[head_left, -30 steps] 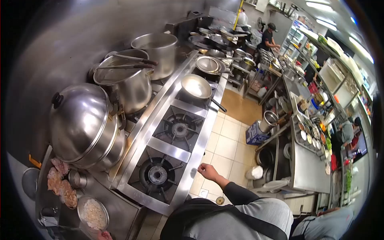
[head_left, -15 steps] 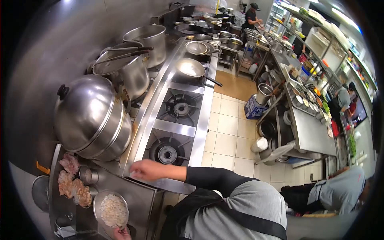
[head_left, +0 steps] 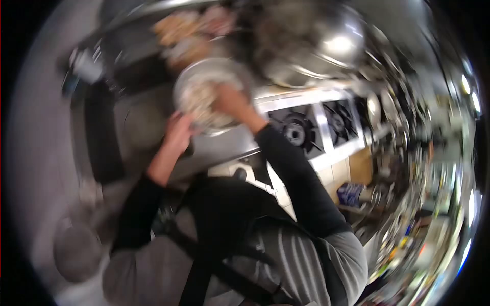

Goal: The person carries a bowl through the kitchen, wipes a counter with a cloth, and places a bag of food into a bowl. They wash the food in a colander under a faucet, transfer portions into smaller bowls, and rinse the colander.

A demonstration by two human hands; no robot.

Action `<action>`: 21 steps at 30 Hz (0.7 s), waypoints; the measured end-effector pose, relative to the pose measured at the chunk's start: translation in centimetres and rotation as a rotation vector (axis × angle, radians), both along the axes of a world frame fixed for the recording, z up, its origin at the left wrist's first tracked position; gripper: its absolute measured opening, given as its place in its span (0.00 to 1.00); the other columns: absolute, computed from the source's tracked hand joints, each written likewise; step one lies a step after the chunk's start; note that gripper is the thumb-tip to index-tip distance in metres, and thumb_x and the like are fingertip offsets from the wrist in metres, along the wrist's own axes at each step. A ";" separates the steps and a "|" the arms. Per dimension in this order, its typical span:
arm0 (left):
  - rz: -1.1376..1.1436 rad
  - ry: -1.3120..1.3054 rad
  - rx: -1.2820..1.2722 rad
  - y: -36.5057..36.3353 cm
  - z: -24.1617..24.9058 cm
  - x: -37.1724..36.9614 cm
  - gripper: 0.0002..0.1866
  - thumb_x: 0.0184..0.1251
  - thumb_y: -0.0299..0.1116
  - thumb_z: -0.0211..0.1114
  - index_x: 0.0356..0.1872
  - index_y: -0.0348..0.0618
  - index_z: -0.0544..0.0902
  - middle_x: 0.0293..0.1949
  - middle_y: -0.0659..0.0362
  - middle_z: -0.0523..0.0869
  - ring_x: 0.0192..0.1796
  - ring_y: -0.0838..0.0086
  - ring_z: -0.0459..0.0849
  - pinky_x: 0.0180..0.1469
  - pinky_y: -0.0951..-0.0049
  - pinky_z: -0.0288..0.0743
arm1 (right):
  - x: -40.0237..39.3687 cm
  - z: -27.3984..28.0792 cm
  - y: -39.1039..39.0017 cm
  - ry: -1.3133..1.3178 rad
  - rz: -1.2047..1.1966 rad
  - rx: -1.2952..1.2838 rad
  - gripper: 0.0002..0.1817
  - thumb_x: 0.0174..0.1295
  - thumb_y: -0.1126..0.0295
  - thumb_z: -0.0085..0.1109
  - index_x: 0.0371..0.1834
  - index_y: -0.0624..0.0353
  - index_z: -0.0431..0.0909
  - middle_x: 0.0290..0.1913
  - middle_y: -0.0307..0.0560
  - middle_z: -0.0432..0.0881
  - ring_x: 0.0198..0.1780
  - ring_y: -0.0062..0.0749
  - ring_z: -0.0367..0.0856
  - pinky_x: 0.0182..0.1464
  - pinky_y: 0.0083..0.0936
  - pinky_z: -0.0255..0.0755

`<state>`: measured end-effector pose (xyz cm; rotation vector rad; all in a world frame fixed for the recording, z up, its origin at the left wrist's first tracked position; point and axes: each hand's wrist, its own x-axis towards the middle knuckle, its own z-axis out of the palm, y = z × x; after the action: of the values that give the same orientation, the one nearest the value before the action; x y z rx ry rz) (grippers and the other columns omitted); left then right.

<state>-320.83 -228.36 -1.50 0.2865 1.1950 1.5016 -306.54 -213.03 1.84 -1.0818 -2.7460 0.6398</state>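
Observation:
A round metal bowl with pale, whitish food pieces stands over the steel counter. My left hand grips its near left rim, fingers closed on the edge. Inside the bowl, at the right part, is my right hand, touching the food; its fingers are smeared by motion, so their pose cannot be made out. Behind the bowl, blurred portions of raw-looking pinkish and orange food lie on the counter.
Large metal pots stand behind and right of the bowl. A stove with burners extends to the right. Pans rest farther along it. A blue box is on the tiled floor.
The view has swung toward the counter, bringing the bowl to the upper middle. My right hand has moved from beside the stove into the bowl. My left hand stays at the bowl's rim.

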 end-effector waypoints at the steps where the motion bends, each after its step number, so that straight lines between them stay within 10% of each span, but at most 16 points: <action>1: -0.022 0.026 -0.050 0.6 1.1 -0.2 0.17 0.63 0.29 0.62 0.53 0.38 0.75 0.46 0.53 0.82 0.45 0.65 0.83 0.46 0.57 0.82 | -0.2 1.1 0.8 0.036 -0.043 -0.032 0.37 0.41 0.70 0.70 0.62 0.50 0.74 0.48 0.63 0.82 0.52 0.55 0.81 0.52 0.43 0.77; 4: 0.029 -0.005 -0.095 -0.1 1.7 -1.2 0.16 0.62 0.28 0.61 0.51 0.36 0.75 0.45 0.51 0.83 0.44 0.64 0.85 0.45 0.59 0.83 | -1.1 3.5 2.7 0.296 0.163 -0.104 0.27 0.42 0.75 0.68 0.51 0.56 0.78 0.50 0.58 0.83 0.53 0.49 0.82 0.51 0.38 0.75; 7: -0.035 -0.051 -0.036 -0.9 0.9 -1.5 0.16 0.61 0.28 0.62 0.50 0.35 0.75 0.45 0.50 0.83 0.45 0.63 0.86 0.43 0.61 0.84 | -1.3 6.4 3.4 0.103 0.291 -0.473 0.35 0.43 0.71 0.71 0.61 0.57 0.74 0.55 0.52 0.80 0.57 0.36 0.78 0.59 0.29 0.69; 13: -0.051 -0.100 -0.056 -0.4 2.3 -0.5 0.16 0.60 0.27 0.61 0.49 0.37 0.75 0.43 0.53 0.83 0.42 0.66 0.85 0.42 0.63 0.83 | -4.6 2.1 2.3 -0.008 0.261 -0.225 0.48 0.38 0.60 0.75 0.65 0.70 0.67 0.58 0.64 0.77 0.61 0.46 0.76 0.62 0.27 0.69; 19: 0.053 -0.159 -0.081 -1.3 1.5 -1.4 0.15 0.57 0.25 0.61 0.48 0.38 0.77 0.44 0.56 0.84 0.43 0.66 0.86 0.43 0.60 0.85 | -1.9 3.8 2.2 -0.238 0.308 -0.426 0.47 0.36 0.58 0.77 0.68 0.46 0.70 0.59 0.68 0.76 0.61 0.54 0.76 0.64 0.38 0.68; 21: 0.051 -0.126 -0.085 -1.7 2.8 -1.9 0.16 0.59 0.26 0.61 0.49 0.38 0.74 0.43 0.53 0.83 0.42 0.65 0.86 0.40 0.64 0.84 | 0.8 1.6 1.0 0.043 0.421 0.112 0.48 0.37 0.60 0.77 0.68 0.45 0.68 0.59 0.72 0.74 0.56 0.60 0.80 0.61 0.41 0.72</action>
<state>-322.72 -230.08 1.32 0.1038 1.1694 1.4857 -305.75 -211.99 3.40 -0.4604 -2.9493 0.5350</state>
